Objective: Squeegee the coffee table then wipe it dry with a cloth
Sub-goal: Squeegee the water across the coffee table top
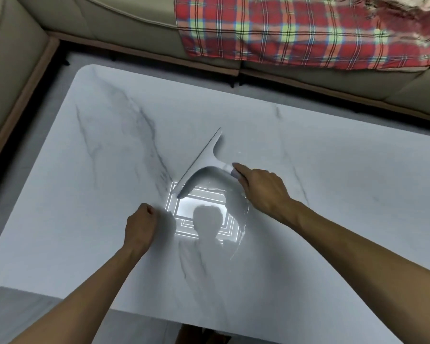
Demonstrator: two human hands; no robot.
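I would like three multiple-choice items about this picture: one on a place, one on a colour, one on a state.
1. Where does the squeegee rest?
A. on the sofa
B. on the coffee table
C. on the floor

2. Which colour leads in the plaid blanket on the sofa?
A. red
B. blue
C. black

3. How is the left hand?
A. holding a cloth
B. open and flat
C. closed in a fist, empty

Answers: 1 B, its blade lies on the marble top while the right hand grips the handle. 2 A, red squares fill most of it. 3 C, the fingers are curled and nothing shows in them.
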